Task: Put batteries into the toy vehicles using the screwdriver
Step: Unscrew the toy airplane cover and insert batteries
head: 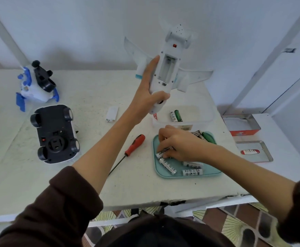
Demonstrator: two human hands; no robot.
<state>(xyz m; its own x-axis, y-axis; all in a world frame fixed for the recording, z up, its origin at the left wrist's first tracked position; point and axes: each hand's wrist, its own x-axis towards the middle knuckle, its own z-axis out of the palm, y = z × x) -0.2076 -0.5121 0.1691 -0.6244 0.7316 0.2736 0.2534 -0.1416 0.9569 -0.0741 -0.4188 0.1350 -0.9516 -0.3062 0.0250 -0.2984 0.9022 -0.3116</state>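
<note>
On the white table (110, 184), left hand (146, 97) grips one toy plane (165, 68); right hand (177, 145) seemingly pinches one battery (163, 152).

Head-worn view, down over table (92, 184)

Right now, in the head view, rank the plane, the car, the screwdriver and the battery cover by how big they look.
1. Plane, though it is held up nearer the camera, which may flatter it.
2. Car.
3. Screwdriver.
4. Battery cover, plainly the smallest.
</note>
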